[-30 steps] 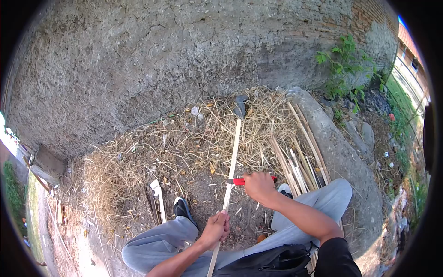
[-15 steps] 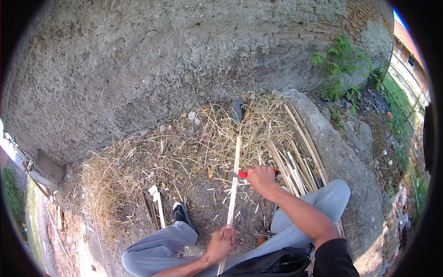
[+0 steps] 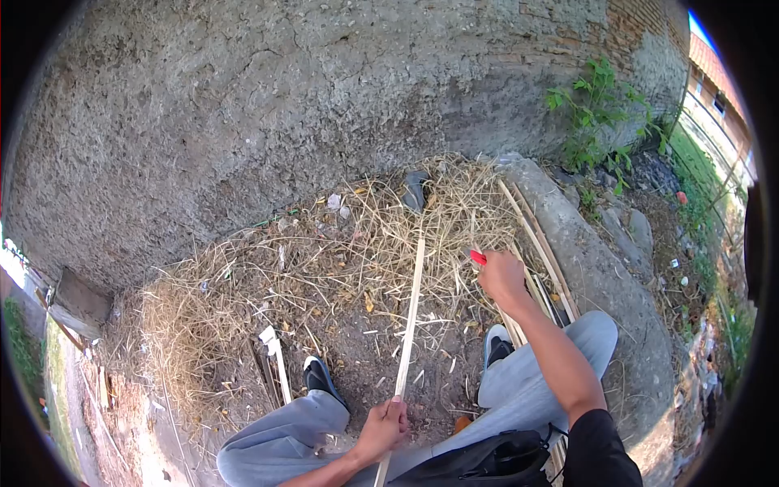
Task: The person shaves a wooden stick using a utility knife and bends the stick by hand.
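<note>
My left hand is closed around the lower part of a long pale strip of wood or bamboo. The strip slants up and away between my legs, its far end over the straw. In my right hand is a red-handled knife, mostly hidden by my fingers. This hand is off to the right of the strip's upper part, apart from it. The blade is too small to make out clearly.
Several wooden strips lie to the right by a concrete ledge. Dry straw and shavings cover the ground before a rough wall. A dark shoe-like object rests at the wall's foot. A black bag sits on my lap.
My right hand has moved up and to the right with the knife, off the strip where its blade was touching. The left hand keeps its grip, and the strip has barely shifted.
</note>
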### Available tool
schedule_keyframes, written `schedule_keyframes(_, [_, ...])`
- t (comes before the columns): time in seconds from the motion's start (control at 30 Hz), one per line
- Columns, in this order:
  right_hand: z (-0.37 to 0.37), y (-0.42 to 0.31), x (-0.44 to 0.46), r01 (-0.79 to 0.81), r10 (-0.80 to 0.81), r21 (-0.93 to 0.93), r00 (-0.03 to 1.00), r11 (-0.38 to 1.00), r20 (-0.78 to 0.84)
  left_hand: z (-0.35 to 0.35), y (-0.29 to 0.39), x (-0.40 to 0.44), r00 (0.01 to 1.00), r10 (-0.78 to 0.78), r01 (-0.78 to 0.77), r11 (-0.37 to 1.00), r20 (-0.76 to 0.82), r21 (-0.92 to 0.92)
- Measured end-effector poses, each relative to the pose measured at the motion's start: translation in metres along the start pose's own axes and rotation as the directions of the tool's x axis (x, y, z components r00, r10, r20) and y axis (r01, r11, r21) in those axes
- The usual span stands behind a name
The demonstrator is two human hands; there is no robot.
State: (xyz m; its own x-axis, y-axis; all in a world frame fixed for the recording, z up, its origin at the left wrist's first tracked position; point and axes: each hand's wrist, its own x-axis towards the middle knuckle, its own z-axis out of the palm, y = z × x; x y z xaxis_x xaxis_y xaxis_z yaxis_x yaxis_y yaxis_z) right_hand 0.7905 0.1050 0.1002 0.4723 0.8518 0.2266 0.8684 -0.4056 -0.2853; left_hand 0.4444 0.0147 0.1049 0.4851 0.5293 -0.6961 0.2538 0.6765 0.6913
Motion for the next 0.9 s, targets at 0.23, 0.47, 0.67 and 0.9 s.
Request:
schedule_keyframes(0.23, [0.009, -0.058, -0.052, 0.185, -0.213, 0.162, 0.962, 0.969, 0.172, -0.005, 0.009, 0.006, 0.995, 0.093, -0.092, 0.995, -0.036, 0.044])
schedule_keyframes(0.47, [0.015, -0.062, -0.055, 0.289, -0.304, 0.112, 0.939, 0.951, 0.157, -0.001, 0.011, 0.005, 0.997, 0.079, -0.079, 0.997, -0.012, -0.007])
schedule_keyframes(0.67, [0.028, -0.06, -0.052, 0.306, -0.306, 0.018, 0.945, 0.952, 0.12, 0.015, 0.009, -0.004, 0.996, 0.094, -0.094, 0.996, -0.013, 0.01])
schedule_keyframes(0.9, [0.05, -0.052, -0.054, 0.324, -0.326, 0.038, 0.936, 0.945, 0.131, 0.009, 0.002, -0.01, 0.998, 0.057, -0.057, 0.995, 0.002, 0.078])
